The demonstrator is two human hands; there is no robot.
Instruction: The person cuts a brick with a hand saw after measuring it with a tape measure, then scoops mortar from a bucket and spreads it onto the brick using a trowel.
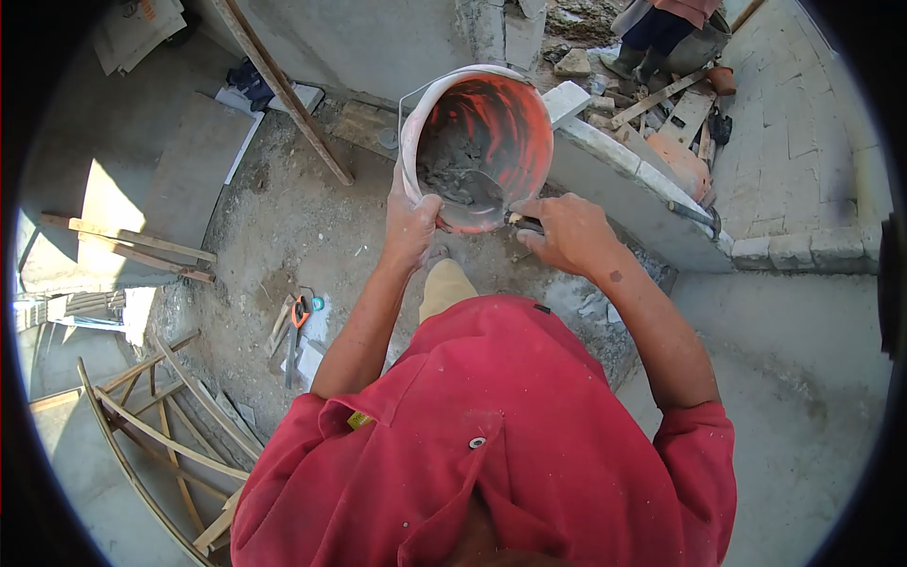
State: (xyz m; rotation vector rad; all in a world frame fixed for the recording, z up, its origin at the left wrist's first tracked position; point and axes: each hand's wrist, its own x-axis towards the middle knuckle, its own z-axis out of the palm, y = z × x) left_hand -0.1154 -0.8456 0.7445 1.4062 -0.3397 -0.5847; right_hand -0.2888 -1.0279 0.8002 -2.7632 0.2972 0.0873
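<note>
A bucket with a whitish rim, an orange inside and a wire handle is tilted so its mouth faces me. Wet grey mortar lies in it and smears its wall. My left hand is closed on the bucket's near left rim, thumb on the outside. At the near right side, my right hand wraps round the dark handle of a trowel. Its blade reaches inside the bucket, against the mortar, and is partly coated with it.
A low block wall runs to the right of the bucket. Beyond it lie rubble and boards, near a person in boots. An orange-handled saw lies on the ground at left. A wooden frame stands lower left.
</note>
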